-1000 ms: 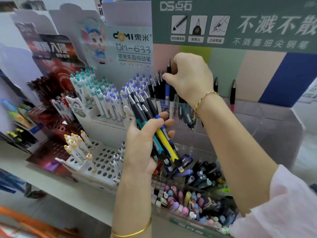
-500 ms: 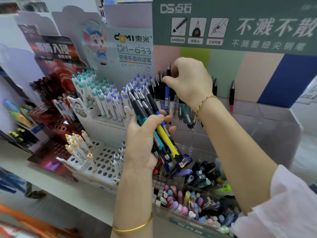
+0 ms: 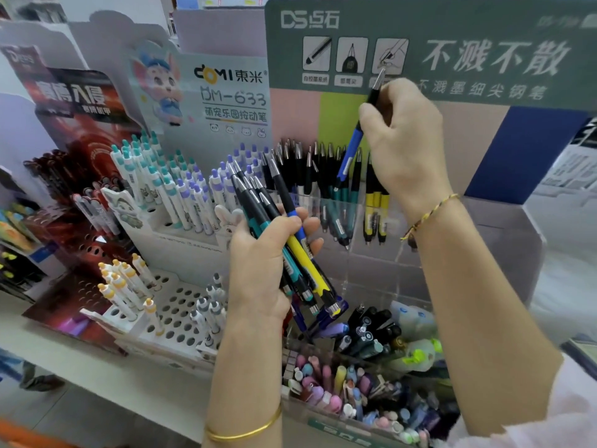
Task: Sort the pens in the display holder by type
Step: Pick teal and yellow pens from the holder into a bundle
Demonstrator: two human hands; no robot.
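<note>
Blue and black, a single pen [image 3: 352,147] is pinched near its top between the thumb and fingers of the right hand [image 3: 403,137]. It is tilted, and its lower end sits among the tops of the far row of pens [image 3: 310,176] standing in the clear display holder [image 3: 484,247]. From here I cannot tell whether it is free of them. That row is mostly black with teal barrels, with a few yellow pens [image 3: 376,202] at its right end, under the right wrist. Nearer and to the left, the left hand [image 3: 261,263] is wrapped round a bundle of pens [image 3: 274,215] with teal, blue and yellow barrels, their clips fanning up and left. At the holder's near front lies a jumble of pastel pens [image 3: 329,389]. Further left stands a white perforated stand [image 3: 174,312].
</note>
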